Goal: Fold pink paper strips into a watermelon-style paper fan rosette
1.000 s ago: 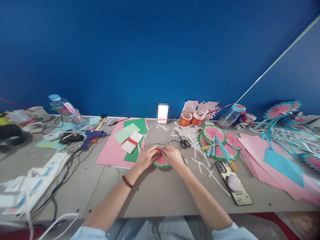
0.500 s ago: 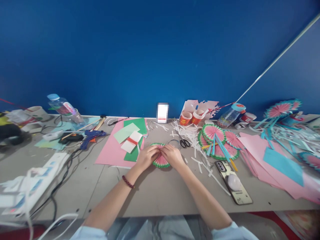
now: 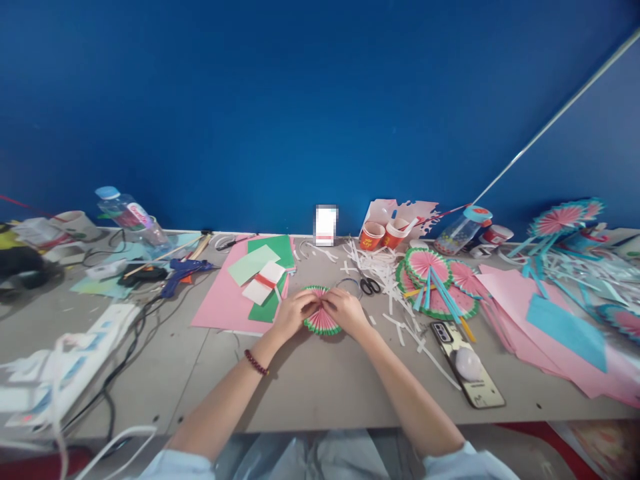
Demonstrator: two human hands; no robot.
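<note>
Lower centre: our left hand [image 3: 293, 316], right hand [image 3: 349, 312], nearly closed, pinch pleated fan [image 3: 323, 323]; likely light, crushable; hold mid-folds.

Hands [image 3: 294, 316] hide pt. of pleated fan [image 3: 323, 324]; white screen [image 3: 326, 225] pixelated; R-edge fan [image 3: 621, 323] cut off.

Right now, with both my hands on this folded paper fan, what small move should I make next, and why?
Perhaps steady the paper fan with your left hand and gently press its middle with your right hand. Both hands' fingers are at the centre, where the folds come together, though they hide part of it.
</note>
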